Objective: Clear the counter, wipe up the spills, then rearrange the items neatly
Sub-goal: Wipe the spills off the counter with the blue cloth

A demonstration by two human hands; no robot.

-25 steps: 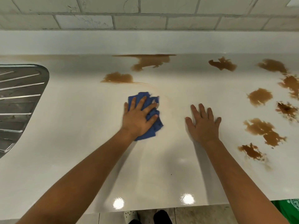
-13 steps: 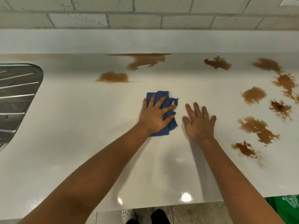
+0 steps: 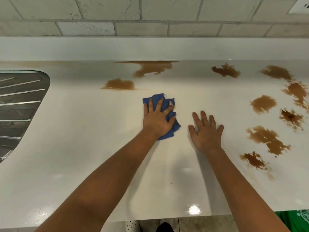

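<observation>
Left hand [image 3: 158, 119] presses flat, fingers spread, on the crumpled blue cloth [image 3: 167, 114] atop the glossy white counter [image 3: 83, 148]. Right hand [image 3: 206, 131] lies open just beside it, palm down. Brown liquid spills [image 3: 267, 139] sit right of that hand and beyond both.

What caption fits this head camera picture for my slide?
Left hand presses a blue cloth on the white counter beside brown spills; right hand rests flat.

We find no writing we can read anywhere in this view. The green fabric [image 3: 296, 220] at the lower right corner of the frame bears a white printed mark, but it is cut off by the edge and too blurred for us to make out.
</observation>
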